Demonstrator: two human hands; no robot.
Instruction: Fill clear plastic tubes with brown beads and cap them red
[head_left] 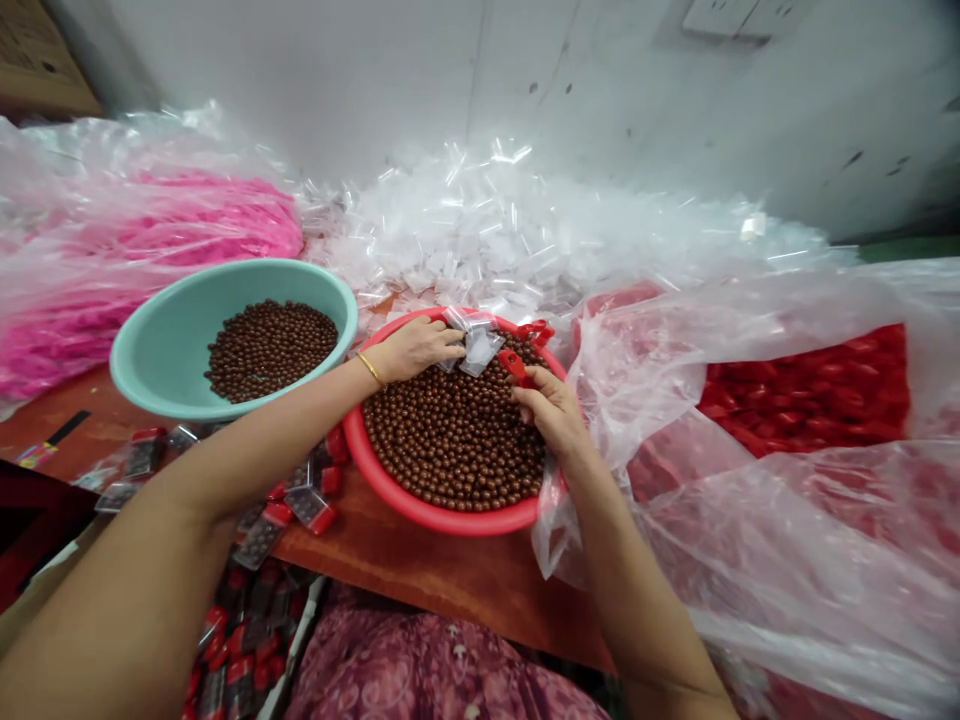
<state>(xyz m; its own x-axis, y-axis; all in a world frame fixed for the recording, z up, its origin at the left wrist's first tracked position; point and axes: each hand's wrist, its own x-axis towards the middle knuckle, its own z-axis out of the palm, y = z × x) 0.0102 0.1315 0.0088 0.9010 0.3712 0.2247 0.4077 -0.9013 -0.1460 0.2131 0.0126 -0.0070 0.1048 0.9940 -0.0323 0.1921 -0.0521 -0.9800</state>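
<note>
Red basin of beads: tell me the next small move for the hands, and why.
Likely bring the right hand with its small red piece up to the clear bags pinched in the left hand: both hover close together over the brown beads in the red basin, and the bags look empty.

Forearms stretched forward; left hand [416, 348] pinching, palm down; right hand [551, 405] curled closed.

Right rim of the red basin [442, 517] is hidden by the clear bag [750, 520]; filled packets [247, 640] are cut by the lower edge.
</note>
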